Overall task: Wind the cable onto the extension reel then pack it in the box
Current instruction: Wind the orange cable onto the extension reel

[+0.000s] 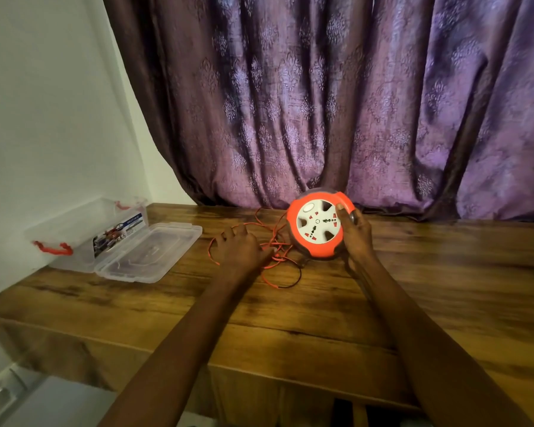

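Note:
An orange round extension reel with a white socket face stands tilted on its edge on the wooden table, near the curtain. My right hand grips its right rim, thumb on the face. A thin orange cable lies in loose tangled loops on the table left of the reel. My left hand rests over those loops, fingers curled down; whether it pinches the cable is hidden. A clear plastic box with red latches stands open at the far left, with printed packaging inside.
The box's clear lid lies flat on the table beside it. A purple patterned curtain hangs right behind the reel. A white wall is at the left. The table's front edge runs across below my forearms.

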A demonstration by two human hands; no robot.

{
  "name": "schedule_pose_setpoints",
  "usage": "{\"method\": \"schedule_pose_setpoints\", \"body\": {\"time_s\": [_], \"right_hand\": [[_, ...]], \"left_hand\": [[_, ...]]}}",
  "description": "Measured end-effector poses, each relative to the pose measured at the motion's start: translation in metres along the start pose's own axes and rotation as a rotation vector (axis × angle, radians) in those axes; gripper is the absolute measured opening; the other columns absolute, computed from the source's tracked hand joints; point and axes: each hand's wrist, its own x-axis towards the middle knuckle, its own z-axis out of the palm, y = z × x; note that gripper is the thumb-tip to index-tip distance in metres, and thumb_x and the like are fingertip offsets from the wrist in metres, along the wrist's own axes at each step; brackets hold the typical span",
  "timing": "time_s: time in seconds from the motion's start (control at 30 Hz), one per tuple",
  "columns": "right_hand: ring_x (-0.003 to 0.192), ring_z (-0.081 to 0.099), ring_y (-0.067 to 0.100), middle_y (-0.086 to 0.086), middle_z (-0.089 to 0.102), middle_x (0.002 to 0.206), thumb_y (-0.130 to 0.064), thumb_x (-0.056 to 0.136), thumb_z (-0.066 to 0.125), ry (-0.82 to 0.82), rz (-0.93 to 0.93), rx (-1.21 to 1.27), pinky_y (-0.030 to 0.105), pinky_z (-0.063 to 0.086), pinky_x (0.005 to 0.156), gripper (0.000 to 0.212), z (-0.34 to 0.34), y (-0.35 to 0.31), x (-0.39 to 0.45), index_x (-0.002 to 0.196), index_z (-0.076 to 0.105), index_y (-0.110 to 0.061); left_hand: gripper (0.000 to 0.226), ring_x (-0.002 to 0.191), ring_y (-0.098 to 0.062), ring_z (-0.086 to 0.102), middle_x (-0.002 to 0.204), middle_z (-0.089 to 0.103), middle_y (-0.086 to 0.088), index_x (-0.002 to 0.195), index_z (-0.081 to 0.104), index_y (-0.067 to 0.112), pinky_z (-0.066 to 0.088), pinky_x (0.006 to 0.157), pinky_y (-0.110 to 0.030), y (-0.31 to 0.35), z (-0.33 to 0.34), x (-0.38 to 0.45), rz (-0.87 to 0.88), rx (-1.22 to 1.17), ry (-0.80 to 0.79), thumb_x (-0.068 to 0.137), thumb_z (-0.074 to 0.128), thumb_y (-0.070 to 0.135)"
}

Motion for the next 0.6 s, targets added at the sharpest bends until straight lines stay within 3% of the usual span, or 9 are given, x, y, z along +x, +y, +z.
{"method": "schedule_pose_setpoints", "body": {"time_s": [0.1, 0.23, 0.4, 0.5, 0.6], "right_hand": [[0.093, 0.063, 0.021, 0.006, 0.070, 0.099, -0.032, 0.090, 0.073, -0.015, 0.002, 0.004, 0.057, 0.052, 0.092, 0.015, 0.000, 0.001, -0.001, 0.096, 0.070, -0.019], [0.093, 0.061, 0.022, 0.007, 0.068, 0.100, -0.032, 0.091, 0.073, -0.029, -0.003, 0.013, 0.061, 0.051, 0.093, 0.015, 0.000, -0.001, -0.002, 0.099, 0.071, -0.019], [0.093, 0.059, 0.023, 0.008, 0.066, 0.099, -0.031, 0.091, 0.072, -0.026, 0.008, 0.023, 0.064, 0.049, 0.093, 0.018, 0.001, 0.001, -0.004, 0.101, 0.070, -0.016], [0.093, 0.057, 0.024, 0.010, 0.063, 0.099, -0.031, 0.091, 0.072, -0.031, 0.013, 0.025, 0.065, 0.047, 0.094, 0.033, 0.001, 0.002, -0.004, 0.108, 0.066, -0.002], [0.094, 0.060, 0.023, 0.008, 0.068, 0.101, -0.031, 0.091, 0.073, -0.025, 0.018, 0.015, 0.063, 0.049, 0.094, 0.022, 0.001, 0.001, -0.004, 0.104, 0.071, -0.014]], "left_hand": [[0.071, 0.138, -0.038, 0.035, 0.150, 0.042, -0.013, 0.127, 0.065, 0.020, 0.024, 0.112, -0.054, 0.014, -0.003, -0.002, -0.029, 0.064, -0.082, 0.086, 0.043, 0.072], [0.045, 0.127, -0.038, 0.047, 0.135, 0.054, -0.012, 0.111, 0.072, 0.013, 0.035, 0.105, -0.049, 0.013, -0.006, 0.000, -0.061, -0.164, -0.086, 0.087, 0.056, 0.048], [0.029, 0.102, -0.033, 0.066, 0.101, 0.072, -0.014, 0.085, 0.074, 0.011, 0.050, 0.090, -0.041, 0.002, -0.011, 0.002, -0.059, -0.386, -0.134, 0.082, 0.060, 0.036], [0.036, 0.114, -0.036, 0.060, 0.122, 0.062, -0.014, 0.101, 0.073, 0.014, 0.047, 0.099, -0.048, -0.001, -0.010, 0.005, -0.037, -0.297, -0.106, 0.090, 0.052, 0.040], [0.046, 0.125, -0.037, 0.051, 0.138, 0.048, -0.013, 0.128, 0.056, 0.016, 0.042, 0.104, -0.050, -0.006, 0.000, 0.007, -0.033, -0.236, -0.056, 0.092, 0.054, 0.045]]}}
